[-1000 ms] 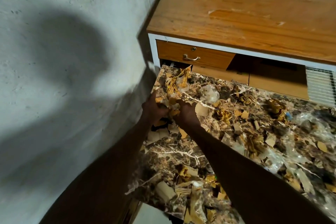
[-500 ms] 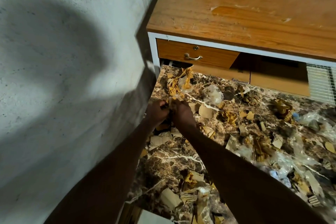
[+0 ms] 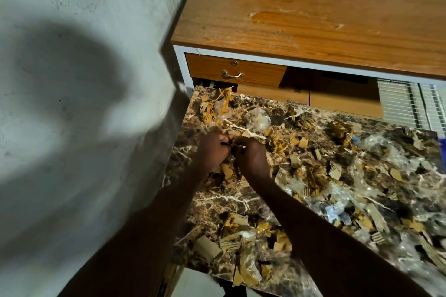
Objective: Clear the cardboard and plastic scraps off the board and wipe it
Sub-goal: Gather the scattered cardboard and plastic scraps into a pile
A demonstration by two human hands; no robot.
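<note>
Marble-patterned board (image 3: 229,202) lies below wooden desk (image 3: 313,12), its left edge by grey wall (image 3: 72,79). Cardboard scraps (image 3: 299,142) and clear plastic scraps (image 3: 257,119) strewn over whole board, thickest at right. Left hand (image 3: 212,152) and right hand (image 3: 252,159) side by side, touching, at far-left part of board; fingers of both curled round small bunch of scraps between them. Crumpled yellow tape wad (image 3: 217,108) just beyond hands at far-left corner. Desk drawer (image 3: 235,72) with metal handle beyond it.
</note>
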